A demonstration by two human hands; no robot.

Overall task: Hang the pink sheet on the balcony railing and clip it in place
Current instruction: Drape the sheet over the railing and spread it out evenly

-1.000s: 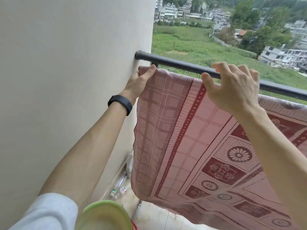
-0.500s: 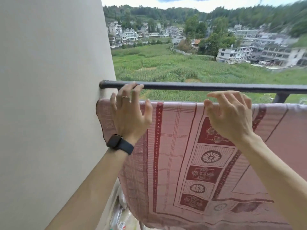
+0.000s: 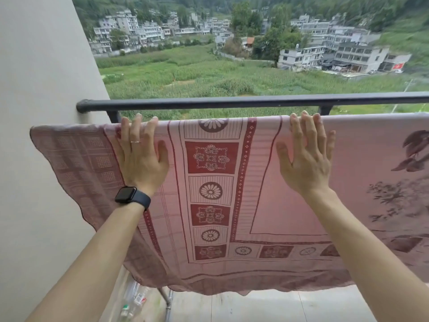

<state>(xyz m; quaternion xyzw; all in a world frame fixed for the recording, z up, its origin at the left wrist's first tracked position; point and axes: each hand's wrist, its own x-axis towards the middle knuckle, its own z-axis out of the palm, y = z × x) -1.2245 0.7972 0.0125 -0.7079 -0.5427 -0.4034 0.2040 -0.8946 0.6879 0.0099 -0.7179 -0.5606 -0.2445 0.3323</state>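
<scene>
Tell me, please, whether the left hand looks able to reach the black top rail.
Probably yes: the left hand lies flat on the pink sheet just below the black top rail, and only an open gap separates its fingertips from the bar.

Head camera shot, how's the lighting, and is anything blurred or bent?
Head view: soft, even daylight, with no hard shadows or glare. The left hand, right hand and sheet are sharp. The far right edge of the picture looks slightly smeared. Wide-angle distortion shows in the wall, whose edge leans instead of standing vertical.
</scene>
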